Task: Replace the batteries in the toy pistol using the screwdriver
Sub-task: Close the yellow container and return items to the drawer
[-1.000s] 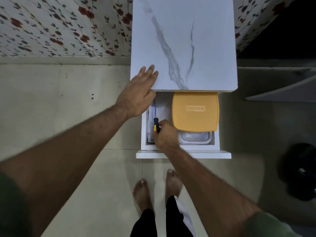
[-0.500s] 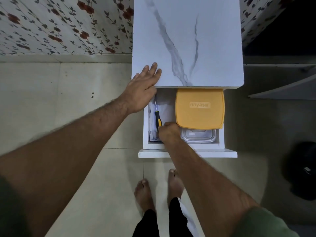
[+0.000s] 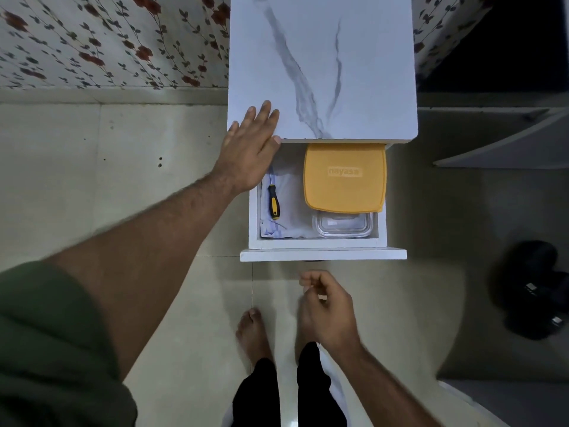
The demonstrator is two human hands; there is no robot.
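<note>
From the head view, the left hand (image 3: 251, 149) lies flat, fingers straight, on the marbled white tabletop (image 3: 323, 66). In the open drawer (image 3: 321, 253) beneath, the black-and-yellow screwdriver (image 3: 273, 202) rests on white cloth (image 3: 288, 211) beside a rounded yellow lid (image 3: 345, 177). The right hand (image 3: 326, 309) hangs before the drawer, fingers loosely curled; whether they hold anything cannot be told.

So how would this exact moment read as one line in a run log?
screwdriver: lying in open drawer | left hand: flat on cabinet top | right hand: outside drawer, fingers curled
</note>
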